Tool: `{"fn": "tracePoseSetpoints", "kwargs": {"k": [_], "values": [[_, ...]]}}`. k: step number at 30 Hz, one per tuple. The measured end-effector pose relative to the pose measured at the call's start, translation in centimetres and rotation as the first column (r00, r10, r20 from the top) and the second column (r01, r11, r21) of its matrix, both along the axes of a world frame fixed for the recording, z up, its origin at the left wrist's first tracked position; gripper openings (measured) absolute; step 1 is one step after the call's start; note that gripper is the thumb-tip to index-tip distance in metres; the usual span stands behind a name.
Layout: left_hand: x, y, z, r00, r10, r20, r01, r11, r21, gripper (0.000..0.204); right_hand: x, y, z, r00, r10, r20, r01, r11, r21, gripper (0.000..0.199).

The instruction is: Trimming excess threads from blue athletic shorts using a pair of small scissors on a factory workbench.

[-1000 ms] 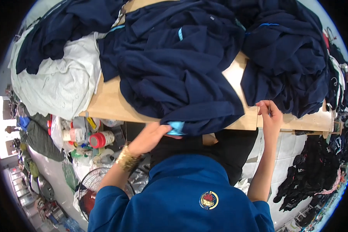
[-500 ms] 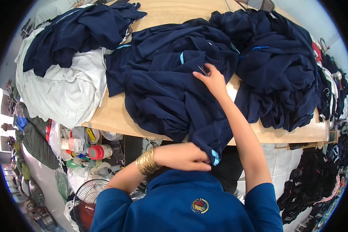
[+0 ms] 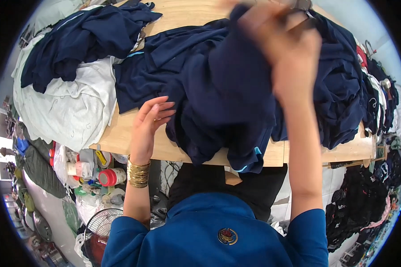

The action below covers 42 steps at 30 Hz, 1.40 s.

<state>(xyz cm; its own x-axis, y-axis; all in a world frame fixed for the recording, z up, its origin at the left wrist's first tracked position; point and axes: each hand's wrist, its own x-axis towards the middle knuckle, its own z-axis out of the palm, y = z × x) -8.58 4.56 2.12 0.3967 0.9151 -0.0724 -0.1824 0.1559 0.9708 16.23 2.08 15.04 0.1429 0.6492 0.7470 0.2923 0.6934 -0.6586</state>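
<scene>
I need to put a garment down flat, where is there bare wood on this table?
Bare wooden table shows in a strip along the near edge under the left hand, and at the far edge between the navy pile and the lifted navy garment. The middle and right side are crowded with clothes.

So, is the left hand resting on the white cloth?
No, the left hand lies flat at the edge of the dark blue garment on the wooden table, apart from the white cloth.

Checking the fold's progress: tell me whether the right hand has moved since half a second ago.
Yes. The right hand has risen toward the table's far edge, lifting the navy garment it grips; earlier it lay lower, mid-pile.
</scene>
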Motion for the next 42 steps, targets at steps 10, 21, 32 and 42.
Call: {"fn": "tracePoseSetpoints", "kwargs": {"k": [10, 21, 32, 42], "values": [[-1.6, -0.5, -0.9, 0.987, 0.073, -0.146, -0.064, 0.996, 0.063, 0.026, -4.3, -10.1, -13.3, 0.779, 0.512, 0.361, -0.236, 0.773, -0.589, 0.037], [5.5, -4.4, 0.7, 0.875, 0.061, -0.481, 0.338, 0.635, 0.695, 0.033, 2.9, -14.9, -13.6, 0.971, -0.23, -0.058, 0.059, 0.472, -0.88, 0.013], [7.6, -4.5, -1.7, 0.941, -0.281, -0.186, 0.296, 0.953, 0.06, 0.009, 2.0, -13.4, -13.7, 0.94, -0.304, 0.152, 0.325, 0.671, -0.666, 0.044], [4.1, -4.1, 2.0, 0.968, -0.24, 0.074, 0.246, 0.965, -0.086, 0.012, 2.1, -9.9, -14.3, 0.995, -0.082, 0.059, 0.097, 0.612, -0.785, 0.024]]}}
